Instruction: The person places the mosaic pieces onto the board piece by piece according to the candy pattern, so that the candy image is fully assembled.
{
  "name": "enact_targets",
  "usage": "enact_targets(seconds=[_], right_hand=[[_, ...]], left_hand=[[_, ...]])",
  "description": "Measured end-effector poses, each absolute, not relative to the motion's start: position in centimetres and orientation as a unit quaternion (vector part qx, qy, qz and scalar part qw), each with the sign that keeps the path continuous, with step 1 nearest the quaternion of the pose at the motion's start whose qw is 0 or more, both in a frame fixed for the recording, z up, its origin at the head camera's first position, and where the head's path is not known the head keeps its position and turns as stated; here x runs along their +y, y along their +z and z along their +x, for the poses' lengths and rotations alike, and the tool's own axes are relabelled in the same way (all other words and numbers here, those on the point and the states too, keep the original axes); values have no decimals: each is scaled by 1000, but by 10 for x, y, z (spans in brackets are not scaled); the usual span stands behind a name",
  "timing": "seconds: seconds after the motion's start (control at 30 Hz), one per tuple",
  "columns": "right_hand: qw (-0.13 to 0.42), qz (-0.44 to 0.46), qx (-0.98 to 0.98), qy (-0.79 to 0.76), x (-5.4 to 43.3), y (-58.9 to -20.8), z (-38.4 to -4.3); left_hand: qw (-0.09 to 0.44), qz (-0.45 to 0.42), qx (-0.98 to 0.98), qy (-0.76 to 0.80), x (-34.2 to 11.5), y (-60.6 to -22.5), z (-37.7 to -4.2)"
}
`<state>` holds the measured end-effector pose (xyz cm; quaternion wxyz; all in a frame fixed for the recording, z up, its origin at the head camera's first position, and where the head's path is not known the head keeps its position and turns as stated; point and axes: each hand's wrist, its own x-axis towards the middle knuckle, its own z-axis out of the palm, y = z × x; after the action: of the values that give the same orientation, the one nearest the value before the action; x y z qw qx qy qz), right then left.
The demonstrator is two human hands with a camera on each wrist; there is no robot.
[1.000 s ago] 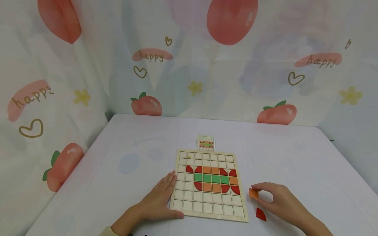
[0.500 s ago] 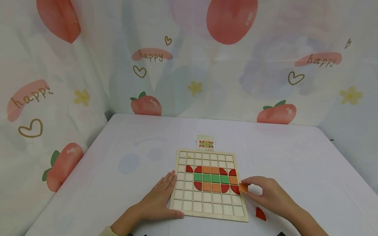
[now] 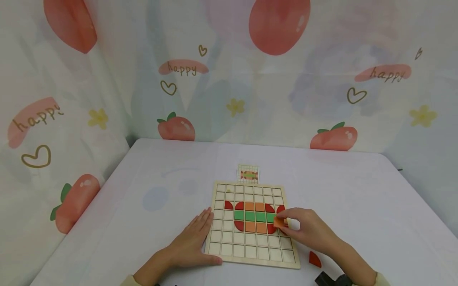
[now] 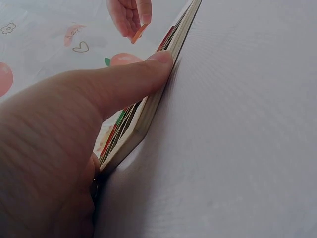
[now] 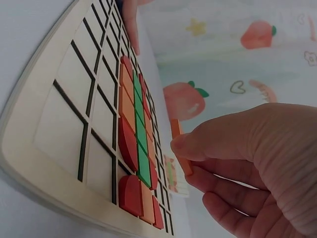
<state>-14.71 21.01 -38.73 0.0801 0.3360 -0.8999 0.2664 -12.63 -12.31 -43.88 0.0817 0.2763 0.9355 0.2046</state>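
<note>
In the head view, my left hand (image 3: 189, 243) lies at the near left corner of a wooden grid board (image 3: 240, 251), fingers straight along its left side. Its thumb rests on the board's near edge, also plain in the left wrist view. My right hand (image 3: 307, 226) pinches an orange square tile (image 3: 278, 223) between thumb and fingertips, above the board's right part. The right wrist view shows this orange tile (image 5: 184, 161) raised off the board. Green tiles (image 3: 250, 216), orange tiles and red quarter-round tiles sit in the grid, a few hidden under the right hand.
A small pattern card (image 3: 248, 174) with a matching candy-like picture stands just beyond the board. One loose red quarter-round tile (image 3: 315, 259) lies on the white tablecloth (image 3: 343, 190), right of the board. A printed curtain (image 3: 279, 99) rises behind the table.
My right hand has carried the orange tile leftward, from the cloth right of the board to over its right columns. The left hand has stayed in place.
</note>
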Motion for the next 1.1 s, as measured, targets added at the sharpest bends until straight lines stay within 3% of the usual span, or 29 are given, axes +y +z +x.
enact_targets(seconds=[0.53,0.83,1.1], right_hand=[[61,362,-883,292,181,-381,-164],[81,396,-863,302,165,-385,-176],[47,395,-851,342,151,-388,-183]], left_hand=[[83,275,935,205,-124,-440,-126],[79,280,935,204,-124,-442,-127],[75,285,933,207,-125,-442,-127]])
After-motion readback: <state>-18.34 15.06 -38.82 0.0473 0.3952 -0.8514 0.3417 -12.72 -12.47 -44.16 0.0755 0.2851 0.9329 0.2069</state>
